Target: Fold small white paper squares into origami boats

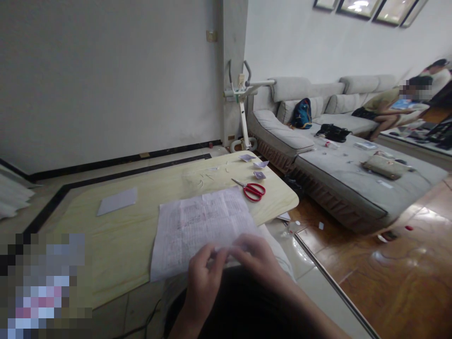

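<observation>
My left hand (204, 278) and my right hand (257, 256) meet at the near edge of a large white sheet of paper (197, 226) covered in faint handwriting. Both hands pinch that edge, fingers closed, fingertips nearly touching each other. The sheet lies partly on a pale wooden table (141, 235) and overhangs its near side toward my lap.
Red-handled scissors (252, 189) lie beyond the sheet. Small folded paper pieces (260, 165) sit near the table's far corner, a blank sheet (117, 201) to the left. A grey sofa (335, 160) with bags stands right; a person (391, 106) sits on it.
</observation>
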`<state>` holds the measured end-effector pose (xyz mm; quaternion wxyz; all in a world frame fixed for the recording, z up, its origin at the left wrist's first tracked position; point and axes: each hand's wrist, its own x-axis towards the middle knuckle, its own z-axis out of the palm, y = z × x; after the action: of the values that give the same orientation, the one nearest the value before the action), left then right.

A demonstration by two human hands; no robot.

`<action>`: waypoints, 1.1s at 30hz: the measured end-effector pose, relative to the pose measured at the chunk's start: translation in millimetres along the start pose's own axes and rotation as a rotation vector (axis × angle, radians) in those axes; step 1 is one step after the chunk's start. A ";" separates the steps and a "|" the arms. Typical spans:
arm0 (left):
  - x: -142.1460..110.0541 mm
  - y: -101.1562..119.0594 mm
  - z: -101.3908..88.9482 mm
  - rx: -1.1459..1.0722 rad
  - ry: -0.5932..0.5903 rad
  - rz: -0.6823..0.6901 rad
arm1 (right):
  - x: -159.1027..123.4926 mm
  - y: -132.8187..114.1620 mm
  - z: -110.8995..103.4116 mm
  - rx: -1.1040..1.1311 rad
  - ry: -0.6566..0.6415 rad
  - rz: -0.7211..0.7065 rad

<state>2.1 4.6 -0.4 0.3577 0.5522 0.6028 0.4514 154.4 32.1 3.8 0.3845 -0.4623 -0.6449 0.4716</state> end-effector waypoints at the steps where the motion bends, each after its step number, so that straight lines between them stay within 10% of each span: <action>1: -1.2 -0.6 0.3 0.000 0.024 0.039 | -0.9 -0.1 0.1 0.005 0.002 -0.005; 13: 1.3 -7.9 -10.6 0.119 -0.187 0.158 | -4.8 -5.5 -9.2 0.061 -0.157 0.101; 19: -1.0 -2.8 -9.8 0.143 -0.112 0.175 | -5.3 -10.0 -9.8 0.132 -0.125 0.147; 33: 1.9 1.7 -3.5 -0.302 -0.057 -0.150 | 1.2 -4.1 -15.2 0.228 -0.100 0.141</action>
<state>-0.8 5.9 2.6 0.4862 0.4584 0.5572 0.4930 167.3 36.6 11.7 0.3678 -0.4359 -0.5714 0.5901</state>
